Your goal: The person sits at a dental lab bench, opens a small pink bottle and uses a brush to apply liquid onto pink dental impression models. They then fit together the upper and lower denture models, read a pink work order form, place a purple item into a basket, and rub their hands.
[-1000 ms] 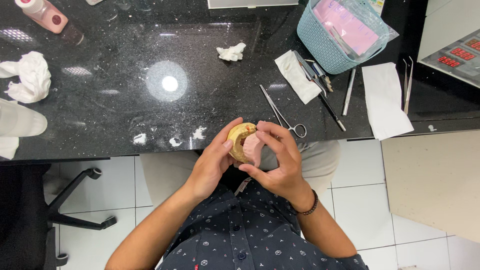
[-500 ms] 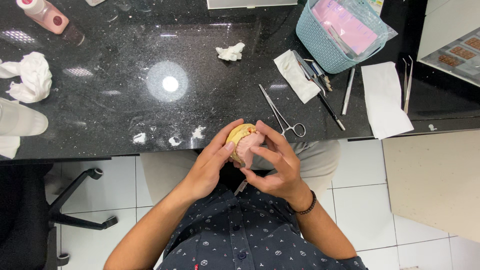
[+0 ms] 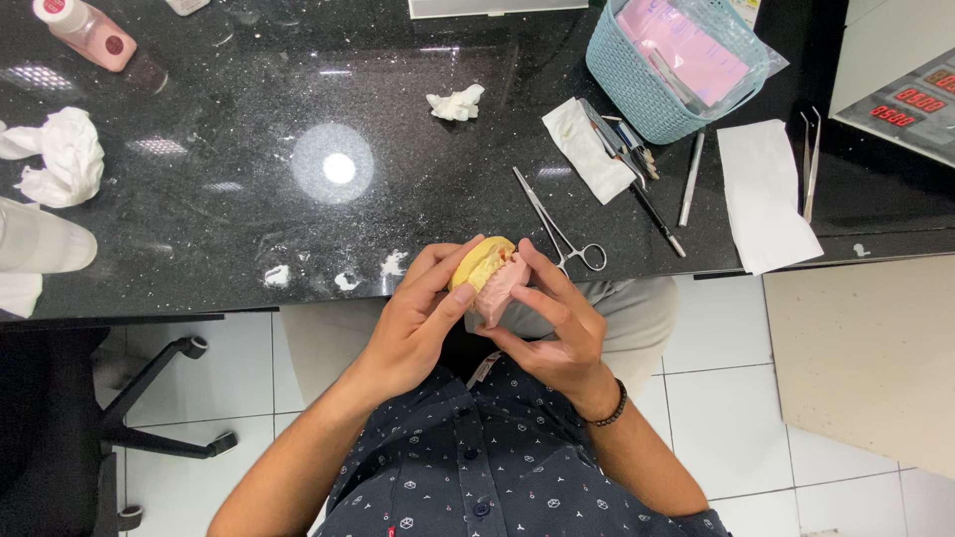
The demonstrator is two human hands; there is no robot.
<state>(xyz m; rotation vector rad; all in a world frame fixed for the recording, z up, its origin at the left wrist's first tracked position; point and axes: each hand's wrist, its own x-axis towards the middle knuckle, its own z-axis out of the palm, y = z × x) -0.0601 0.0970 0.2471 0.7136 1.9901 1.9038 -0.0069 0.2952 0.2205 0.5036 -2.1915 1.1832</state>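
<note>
- Fingers of both hands cover much of the yellow model (image 3: 480, 261) and the pink piece (image 3: 500, 288) set against it, so how the two join cannot be made out.
- Left hand (image 3: 413, 323) is curled round the model's left side, thumb and fingertips pressed on its yellow rim.
- Right hand (image 3: 557, 323) cups the pink piece from the right and below, fingers closed around it; a dark bracelet (image 3: 607, 410) sits on that wrist.
- Model is held in the air just off the near edge of the black counter (image 3: 249, 199), above the lap.
- Forceps (image 3: 557, 224) lie on the counter just beyond the right fingertips, not touched.
- Basket (image 3: 667, 75) at top right is cut off by the frame edge; the tools (image 3: 637, 164) beside it overlap on a cloth (image 3: 587, 149) and are too small to tell apart.
- Bottle (image 3: 88, 30) at top left is partly cropped, as is a clear cup (image 3: 40, 239) at the left edge.
- Compared with a second ago, the model has stayed in both hands at the same spot; the grip has barely shifted, and nothing on the counter has moved.
</note>
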